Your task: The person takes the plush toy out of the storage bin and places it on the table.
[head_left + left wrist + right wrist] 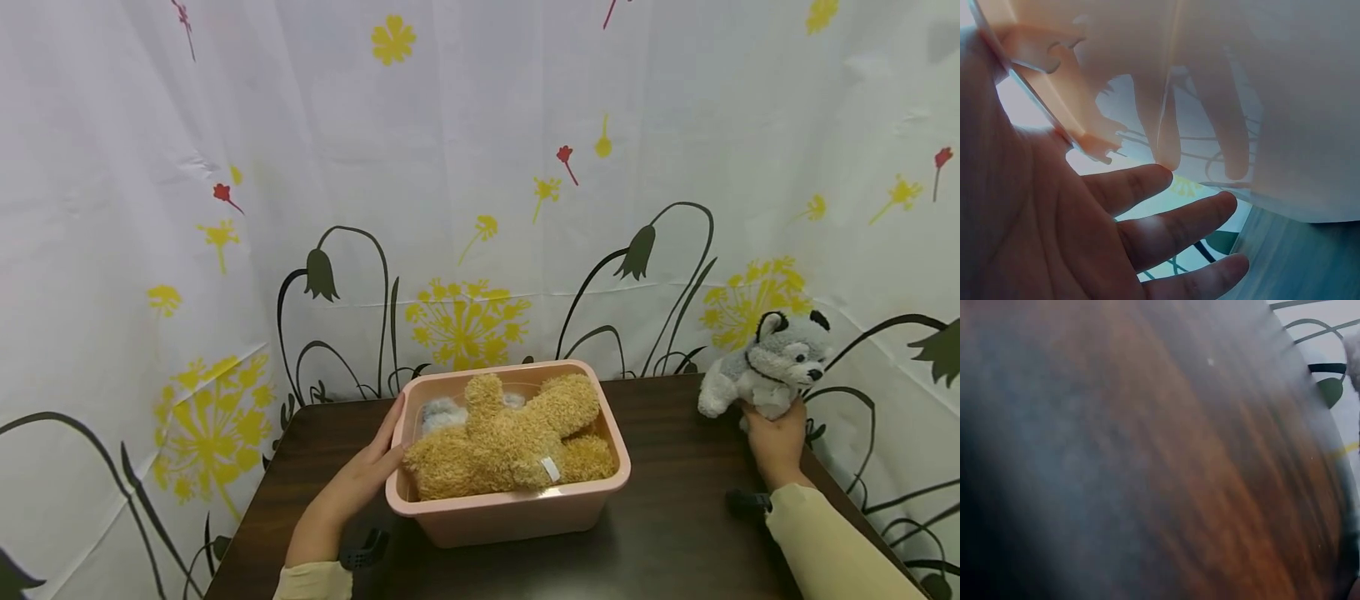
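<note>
A pink plastic tub (517, 521) stands on the table with a curly tan plush toy (510, 437) lying in it. Some grey and white plush (442, 412) shows beneath the tan one. My left hand (360, 479) rests against the tub's left side; in the left wrist view its fingers (1175, 231) are extended and spread by the outer wall. Far to the right, my right hand (777, 442) grips a grey and white plush husky (780, 360) low on its body, at the table's right edge. The right wrist view leaves out nearly all of that hand.
The dark wood table (675, 483) ends just past the tub and at the right hand. A white curtain (480, 167) with printed flowers hangs behind and on both sides. Each wrist wears a dark strap device (365, 550).
</note>
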Action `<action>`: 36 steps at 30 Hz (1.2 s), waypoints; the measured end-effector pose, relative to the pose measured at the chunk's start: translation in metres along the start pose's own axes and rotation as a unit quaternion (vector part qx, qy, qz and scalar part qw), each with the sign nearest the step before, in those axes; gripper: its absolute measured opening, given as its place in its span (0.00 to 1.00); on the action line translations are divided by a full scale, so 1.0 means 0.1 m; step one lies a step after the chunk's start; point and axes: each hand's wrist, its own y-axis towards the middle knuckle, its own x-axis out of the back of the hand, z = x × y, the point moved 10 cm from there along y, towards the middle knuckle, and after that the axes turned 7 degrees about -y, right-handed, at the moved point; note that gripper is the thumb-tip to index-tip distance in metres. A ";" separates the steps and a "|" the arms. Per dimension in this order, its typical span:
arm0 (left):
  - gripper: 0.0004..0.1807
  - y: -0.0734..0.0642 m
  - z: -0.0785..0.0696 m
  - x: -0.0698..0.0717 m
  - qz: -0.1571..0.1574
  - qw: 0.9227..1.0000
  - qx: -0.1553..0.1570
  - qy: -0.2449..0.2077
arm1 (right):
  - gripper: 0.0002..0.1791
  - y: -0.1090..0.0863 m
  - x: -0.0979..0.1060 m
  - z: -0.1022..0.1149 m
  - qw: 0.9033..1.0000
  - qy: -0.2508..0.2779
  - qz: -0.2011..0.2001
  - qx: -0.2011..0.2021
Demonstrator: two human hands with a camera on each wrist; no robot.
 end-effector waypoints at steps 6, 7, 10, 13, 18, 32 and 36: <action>0.42 -0.01 0.01 0.01 -0.002 1.000 0.008 0.006 | 0.33 0.00 0.06 -0.12 0.991 -0.131 0.002 -0.023; 0.42 -0.01 0.01 0.01 -0.002 1.000 0.005 0.004 | 0.32 0.02 0.05 -0.10 0.990 -0.137 0.006 -0.020; 0.42 0.00 0.00 0.01 0.000 1.000 0.000 0.001 | 0.31 0.05 0.05 -0.11 0.987 -0.152 0.021 -0.042; 0.43 0.00 -0.01 -0.01 0.006 1.000 -0.006 0.001 | 0.37 0.03 0.07 -0.17 0.984 -0.149 0.028 -0.090; 0.43 0.00 -0.01 -0.02 0.006 1.000 -0.006 0.002 | 0.45 -0.01 0.09 -0.26 0.982 -0.119 0.019 -0.143; 0.43 -0.01 -0.02 0.02 0.005 1.000 -0.001 0.009 | 0.41 -0.06 0.07 -0.29 0.983 -0.105 0.023 -0.151; 0.43 0.00 -0.03 0.00 0.011 1.000 -0.007 0.005 | 0.34 -0.07 0.11 -0.34 0.982 -0.079 0.013 -0.174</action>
